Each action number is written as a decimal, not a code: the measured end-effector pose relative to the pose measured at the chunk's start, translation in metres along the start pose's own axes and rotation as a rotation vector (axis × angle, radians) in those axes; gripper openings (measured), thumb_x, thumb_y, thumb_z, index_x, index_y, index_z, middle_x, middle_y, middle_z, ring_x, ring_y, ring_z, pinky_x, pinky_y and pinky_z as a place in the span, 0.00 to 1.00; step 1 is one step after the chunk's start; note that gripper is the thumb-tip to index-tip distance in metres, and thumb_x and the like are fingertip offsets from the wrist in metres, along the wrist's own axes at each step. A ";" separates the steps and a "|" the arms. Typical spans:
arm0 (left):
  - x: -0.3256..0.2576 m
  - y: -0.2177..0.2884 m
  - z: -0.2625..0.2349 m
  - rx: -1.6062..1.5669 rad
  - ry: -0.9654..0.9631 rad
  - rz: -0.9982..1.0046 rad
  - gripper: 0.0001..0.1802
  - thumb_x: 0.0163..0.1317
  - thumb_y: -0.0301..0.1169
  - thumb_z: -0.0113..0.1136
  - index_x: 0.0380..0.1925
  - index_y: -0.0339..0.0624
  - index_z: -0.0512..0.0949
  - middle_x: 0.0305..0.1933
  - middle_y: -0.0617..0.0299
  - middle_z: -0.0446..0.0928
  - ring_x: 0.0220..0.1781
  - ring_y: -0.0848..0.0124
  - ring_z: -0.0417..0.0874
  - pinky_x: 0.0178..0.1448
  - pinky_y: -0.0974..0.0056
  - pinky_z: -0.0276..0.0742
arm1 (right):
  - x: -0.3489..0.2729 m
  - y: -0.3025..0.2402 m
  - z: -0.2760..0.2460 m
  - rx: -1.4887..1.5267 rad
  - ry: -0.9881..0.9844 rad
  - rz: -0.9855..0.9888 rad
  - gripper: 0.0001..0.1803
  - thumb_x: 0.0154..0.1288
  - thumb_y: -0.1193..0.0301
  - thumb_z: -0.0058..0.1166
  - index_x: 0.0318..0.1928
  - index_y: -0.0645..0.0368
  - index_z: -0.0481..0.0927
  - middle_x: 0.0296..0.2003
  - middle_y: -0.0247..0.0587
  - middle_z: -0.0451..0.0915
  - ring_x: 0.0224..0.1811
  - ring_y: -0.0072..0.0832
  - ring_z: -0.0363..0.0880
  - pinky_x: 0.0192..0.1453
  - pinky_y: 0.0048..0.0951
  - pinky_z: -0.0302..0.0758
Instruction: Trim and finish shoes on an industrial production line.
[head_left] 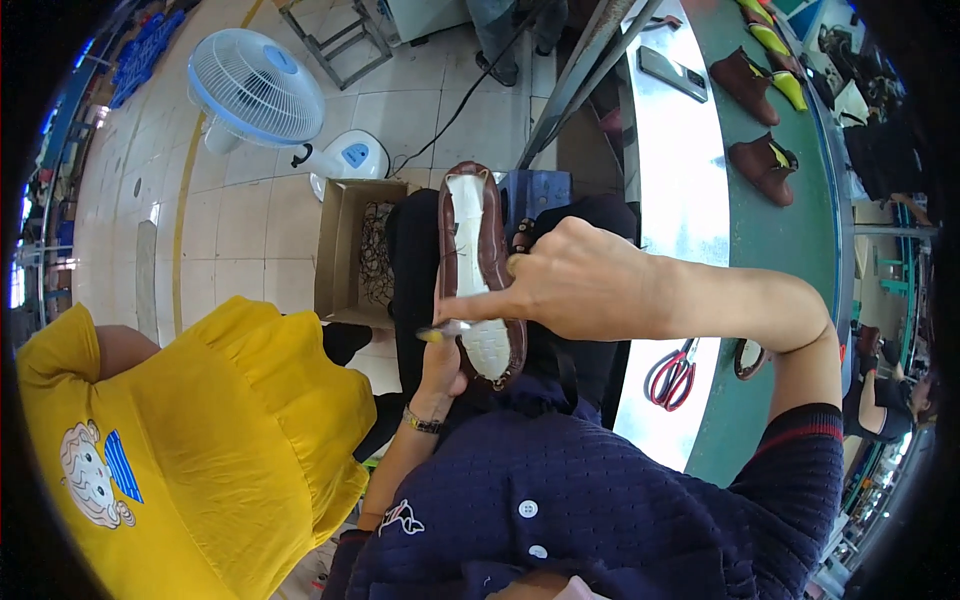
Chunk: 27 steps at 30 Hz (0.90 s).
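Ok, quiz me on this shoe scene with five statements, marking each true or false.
1. The left hand holds the brown shoe. True.

2. The red-handled scissors lie on the floor. False: the red-handled scissors lie on the shiny bench.

3. A watch is on the left wrist. True.

4. The fan stands on the person's right. False: the fan is on the left.

5. The cardboard box is on the floor. True: the cardboard box stands there.

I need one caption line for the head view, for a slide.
The right hand extends across a brown shoe held in the left hand, red-handled scissors nearby.
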<state>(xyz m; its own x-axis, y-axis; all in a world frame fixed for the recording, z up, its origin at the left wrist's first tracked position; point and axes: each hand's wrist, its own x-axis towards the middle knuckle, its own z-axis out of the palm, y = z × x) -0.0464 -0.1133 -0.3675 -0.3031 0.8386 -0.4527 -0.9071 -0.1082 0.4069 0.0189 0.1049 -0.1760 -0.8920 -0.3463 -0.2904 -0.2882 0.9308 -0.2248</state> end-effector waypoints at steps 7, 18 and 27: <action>0.003 0.017 0.003 0.153 0.065 -0.139 0.27 0.64 0.30 0.60 0.62 0.42 0.66 0.57 0.60 0.75 0.57 0.69 0.77 0.61 0.60 0.73 | 0.022 0.006 0.038 -0.012 0.154 0.058 0.41 0.58 0.75 0.54 0.72 0.32 0.61 0.17 0.38 0.79 0.15 0.28 0.78 0.19 0.26 0.71; -0.013 0.016 0.011 -0.038 -0.069 -0.136 0.33 0.69 0.50 0.53 0.68 0.46 0.62 0.66 0.59 0.69 0.66 0.63 0.70 0.70 0.55 0.63 | 0.011 -0.011 0.044 0.157 0.195 0.162 0.38 0.61 0.70 0.55 0.72 0.36 0.61 0.17 0.38 0.79 0.17 0.29 0.80 0.20 0.29 0.74; -0.017 -0.006 -0.015 0.299 -0.026 0.064 0.25 0.73 0.42 0.51 0.63 0.42 0.63 0.58 0.59 0.73 0.60 0.69 0.74 0.64 0.61 0.71 | 0.009 -0.030 0.042 0.224 0.246 0.126 0.43 0.57 0.74 0.53 0.74 0.41 0.56 0.18 0.40 0.77 0.16 0.28 0.78 0.18 0.26 0.73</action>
<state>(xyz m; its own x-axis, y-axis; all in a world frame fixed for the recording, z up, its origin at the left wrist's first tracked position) -0.0398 -0.1349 -0.3743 -0.3459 0.8488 -0.4000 -0.7591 -0.0026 0.6509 0.0342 0.0686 -0.2107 -0.9807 -0.1665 -0.1020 -0.1114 0.9061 -0.4080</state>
